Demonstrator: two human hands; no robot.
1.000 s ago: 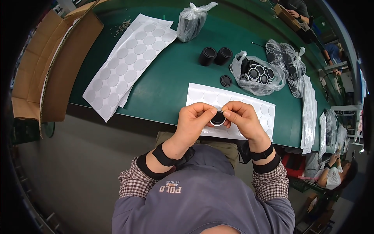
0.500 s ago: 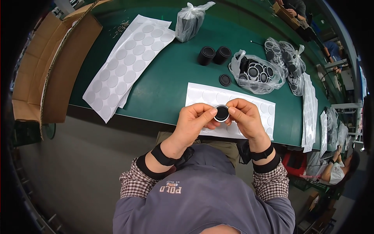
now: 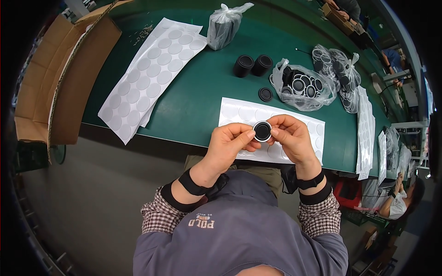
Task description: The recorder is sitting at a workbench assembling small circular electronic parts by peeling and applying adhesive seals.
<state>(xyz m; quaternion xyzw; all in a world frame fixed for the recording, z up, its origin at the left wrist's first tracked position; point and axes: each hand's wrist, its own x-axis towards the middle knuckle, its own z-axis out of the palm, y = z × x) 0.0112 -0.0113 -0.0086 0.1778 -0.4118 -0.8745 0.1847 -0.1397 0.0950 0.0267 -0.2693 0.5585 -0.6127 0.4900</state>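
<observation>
Between my two hands is a round black disc with a white rim (image 3: 262,131), its face turned up toward me. My left hand (image 3: 233,140) pinches its left edge between thumb and fingers. On the opposite edge my right hand (image 3: 291,137) grips it the same way. Both hands are over a white sheet of round stickers (image 3: 235,109) lying at the table's near edge. Just beyond the sheet lies a flat black round disc (image 3: 265,94). An opened plastic bag (image 3: 317,102) beyond my right hand holds several black discs with white rims.
Two black stacks (image 3: 253,65) stand farther back on the green table (image 3: 184,99), near a tied bag (image 3: 224,27). More sticker sheets (image 3: 152,73) lie left, beside an open cardboard box (image 3: 78,69). Knotted bags of discs (image 3: 338,69) sit at right. Another person (image 3: 399,200) is at far right.
The white-rimmed disc has tilted slightly, so more of its face and rim shows. Both hands keep their pinch, almost in the same place.
</observation>
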